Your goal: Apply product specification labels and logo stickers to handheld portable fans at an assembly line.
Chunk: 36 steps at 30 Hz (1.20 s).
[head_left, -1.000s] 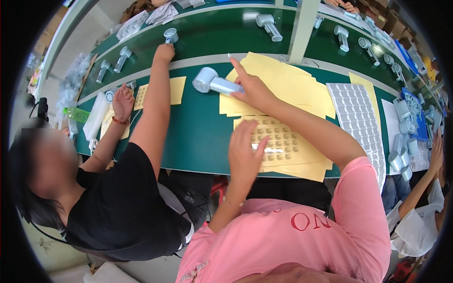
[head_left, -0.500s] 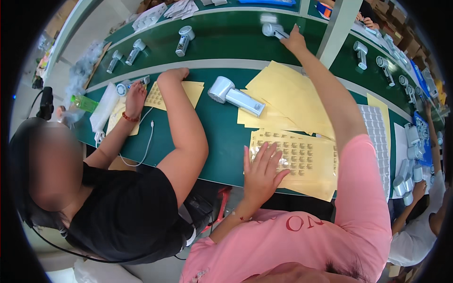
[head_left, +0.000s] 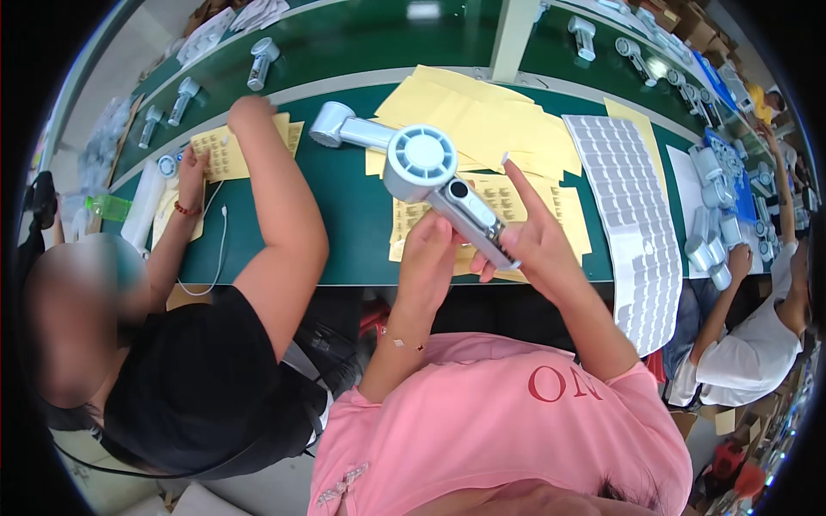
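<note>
A pale blue handheld fan (head_left: 422, 162) is held up over the table in front of me, its round grille upward and its handle slanting down to the right. My left hand (head_left: 427, 258) closes on the handle from the left, with the thumb near the fan's neck. At the handle's lower end, my right hand (head_left: 544, 258) grips with thumb and fingers. Its index finger points up, and a small pale label (head_left: 505, 158) sits at the fingertip. Yellow label sheets (head_left: 564, 215) lie under the hands, partly hidden by them. A second handheld fan (head_left: 366, 132) lies on the table just behind.
Yellow backing sheets (head_left: 469, 112) are piled farther back. To the right lies a long grey-and-white label sheet (head_left: 621, 198). Several fans stand on the green conveyor (head_left: 370, 52). A co-worker in black (head_left: 206, 387) sits at left; another in white (head_left: 748, 357) works at right.
My right hand has come back from the conveyor with a fan. My left hand has risen off the label sheets and now grips that fan too. The view has shifted rightward.
</note>
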{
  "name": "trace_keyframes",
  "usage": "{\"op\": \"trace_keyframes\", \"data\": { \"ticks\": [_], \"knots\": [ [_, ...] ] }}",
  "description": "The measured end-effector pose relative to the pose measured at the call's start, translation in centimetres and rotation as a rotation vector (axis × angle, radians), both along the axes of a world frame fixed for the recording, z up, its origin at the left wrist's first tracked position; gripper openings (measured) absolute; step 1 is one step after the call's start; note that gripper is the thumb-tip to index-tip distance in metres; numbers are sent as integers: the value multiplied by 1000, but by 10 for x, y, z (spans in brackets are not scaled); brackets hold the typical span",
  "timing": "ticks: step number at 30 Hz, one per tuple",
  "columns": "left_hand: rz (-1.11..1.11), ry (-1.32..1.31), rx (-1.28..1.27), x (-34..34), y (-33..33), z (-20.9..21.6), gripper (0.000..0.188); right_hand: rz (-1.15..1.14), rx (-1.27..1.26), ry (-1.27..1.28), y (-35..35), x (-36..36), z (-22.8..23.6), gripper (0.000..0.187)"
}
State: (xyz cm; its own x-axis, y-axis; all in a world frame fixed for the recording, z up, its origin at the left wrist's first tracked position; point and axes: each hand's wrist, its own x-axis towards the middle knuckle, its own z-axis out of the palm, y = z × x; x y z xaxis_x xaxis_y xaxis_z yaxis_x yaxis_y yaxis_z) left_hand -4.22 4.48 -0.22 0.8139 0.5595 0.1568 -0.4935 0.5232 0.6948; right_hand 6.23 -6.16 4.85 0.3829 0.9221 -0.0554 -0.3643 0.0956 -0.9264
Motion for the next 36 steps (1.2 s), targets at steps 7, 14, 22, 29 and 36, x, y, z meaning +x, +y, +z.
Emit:
{"op": "trace_keyframes", "data": {
  "ticks": [7,14,22,29,36],
  "knots": [
    [209,55,-46,-2,-14,-5,48,-632,-79,-459,-42,54,-21,25],
    [-11,195,59,17,13,5,66,-396,-327,-623,-31,68,-35,10],
    [266,545,453,49,12,0,49,-274,-417,-905,13,80,-38,11],
    [285,845,790,50,11,4,55,-266,-537,-940,19,82,-41,10],
    [300,880,914,51,10,9,53,-281,-534,-1173,23,78,-48,10]
  ]
}}
